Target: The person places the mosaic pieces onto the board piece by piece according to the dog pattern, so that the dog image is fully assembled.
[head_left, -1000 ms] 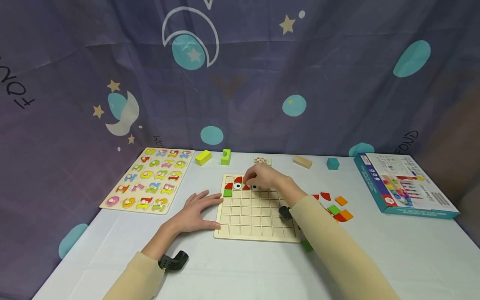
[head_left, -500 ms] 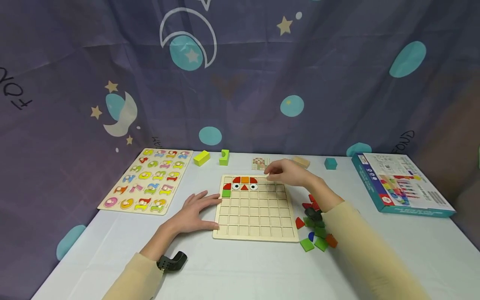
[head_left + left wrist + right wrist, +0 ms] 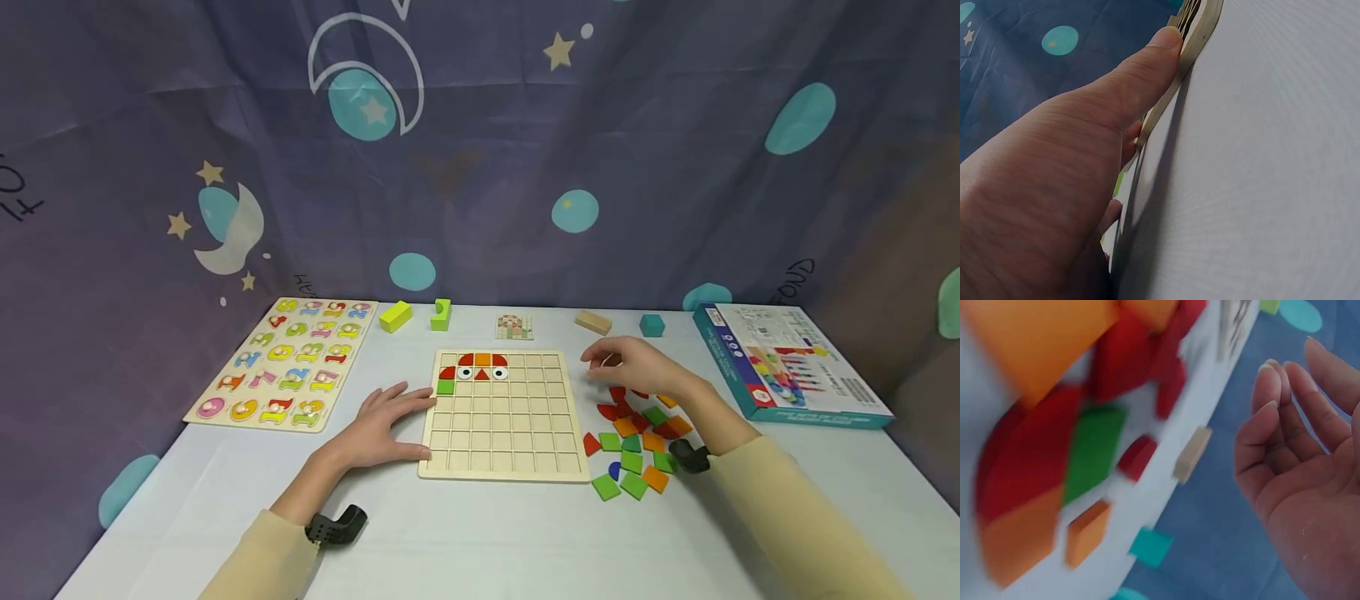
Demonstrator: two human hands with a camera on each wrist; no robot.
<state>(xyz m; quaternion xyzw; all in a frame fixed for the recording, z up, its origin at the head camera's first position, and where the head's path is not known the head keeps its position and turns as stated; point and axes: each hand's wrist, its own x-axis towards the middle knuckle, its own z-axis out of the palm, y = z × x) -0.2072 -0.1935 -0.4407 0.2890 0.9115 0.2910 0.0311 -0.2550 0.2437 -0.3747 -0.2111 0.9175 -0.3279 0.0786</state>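
Observation:
A wooden grid board (image 3: 502, 433) lies flat on the table. My left hand (image 3: 378, 429) rests on its left edge; in the left wrist view the thumb (image 3: 1147, 69) touches the rim. At the board's upper left sit an orange square (image 3: 483, 359), red quarter-round tiles (image 3: 499, 361), two eye tiles (image 3: 465, 373), a red triangle (image 3: 482, 375) and a green square (image 3: 446, 387). Beyond the board's right side, my right hand (image 3: 637, 364) hovers over loose coloured tiles (image 3: 632, 442). Its fingers (image 3: 1310, 412) are loosely bent and hold nothing.
Behind the board lies a small pattern card (image 3: 514, 327). A number puzzle (image 3: 279, 390) is at left, a flat game box (image 3: 813, 367) at right. Along the back stand a yellow block (image 3: 395, 317), a green arch block (image 3: 441, 317), a wooden block (image 3: 593, 322) and a teal block (image 3: 652, 325).
My right hand has left the board's top row and moved right, above the loose tiles. The orange square, hidden behind it at first, now shows in that row. The left hand stays on the edge.

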